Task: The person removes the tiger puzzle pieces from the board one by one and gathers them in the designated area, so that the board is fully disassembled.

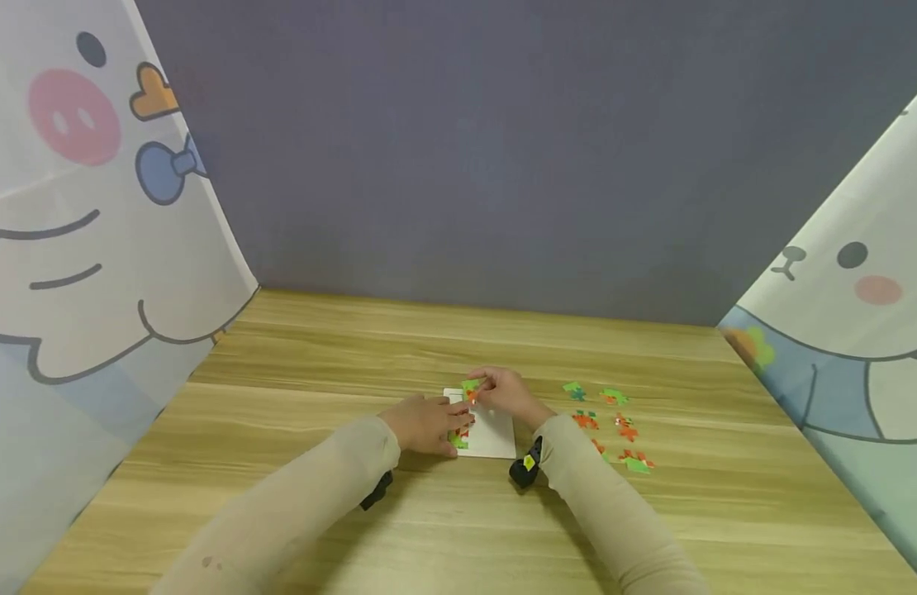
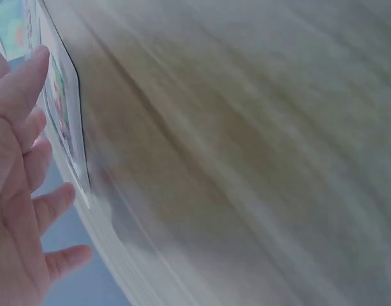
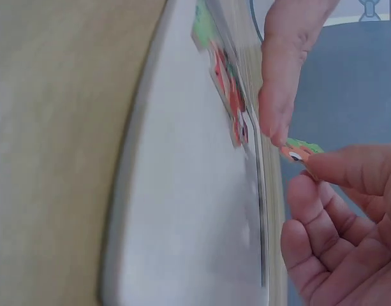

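My right hand (image 1: 506, 392) pinches a green and orange jigsaw piece (image 3: 303, 152) between thumb and finger, held above the far-left part of a white puzzle board (image 1: 494, 436). My left hand (image 1: 426, 423) lies with its fingers extended over the left side of the board. In the right wrist view, a fingertip of the left hand (image 3: 281, 70) meets the edge of the pinched piece. Joined red and green puzzle pieces (image 3: 228, 86) lie along one side of the board, partly covered by the left hand in the head view.
Several loose jigsaw pieces, among them a green and orange one (image 1: 615, 397) and a red and green one (image 1: 637, 461), lie on the wooden table (image 1: 339, 330) right of the board. A grey panel (image 1: 458, 165) stands behind, with cartoon-printed cloths at both sides.
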Motion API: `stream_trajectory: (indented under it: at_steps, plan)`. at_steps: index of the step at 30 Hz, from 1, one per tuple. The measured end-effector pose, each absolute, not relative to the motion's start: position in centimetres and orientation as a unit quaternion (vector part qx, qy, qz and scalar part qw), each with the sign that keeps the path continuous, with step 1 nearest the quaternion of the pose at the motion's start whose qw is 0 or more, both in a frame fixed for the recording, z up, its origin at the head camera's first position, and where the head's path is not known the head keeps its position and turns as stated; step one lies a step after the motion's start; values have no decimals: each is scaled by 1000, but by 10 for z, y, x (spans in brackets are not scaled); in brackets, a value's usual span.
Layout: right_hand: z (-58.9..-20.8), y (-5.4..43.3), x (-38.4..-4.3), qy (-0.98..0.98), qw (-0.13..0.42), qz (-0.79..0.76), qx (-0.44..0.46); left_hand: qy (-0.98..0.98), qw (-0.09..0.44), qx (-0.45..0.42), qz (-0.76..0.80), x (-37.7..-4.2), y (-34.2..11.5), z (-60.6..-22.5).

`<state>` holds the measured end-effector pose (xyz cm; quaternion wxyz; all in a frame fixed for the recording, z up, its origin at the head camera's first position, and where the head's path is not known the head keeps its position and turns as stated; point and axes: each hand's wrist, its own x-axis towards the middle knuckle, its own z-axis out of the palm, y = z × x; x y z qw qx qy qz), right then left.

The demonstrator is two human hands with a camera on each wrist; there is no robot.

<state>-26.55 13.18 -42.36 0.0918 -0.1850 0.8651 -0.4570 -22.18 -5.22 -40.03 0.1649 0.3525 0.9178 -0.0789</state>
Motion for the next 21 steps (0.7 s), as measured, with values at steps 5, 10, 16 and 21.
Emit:
stream_trajectory:
  at_steps: [5, 10, 16, 21]
  plan:
    - [-421, 141, -265, 867, 76, -463, -167, 930, 167, 320, -65, -229, -55, -401]
    - [-417, 151, -261, 864, 58, -472, -167, 938, 175, 298, -40, -237, -60, -402]
    - [-411, 168, -252, 863, 53, -469, -181, 938, 191, 289, -32, -240, -62, -402]
    - [-416, 182, -248, 858, 56, -474, -189, 937, 196, 285, -47, -240, -60, -402]
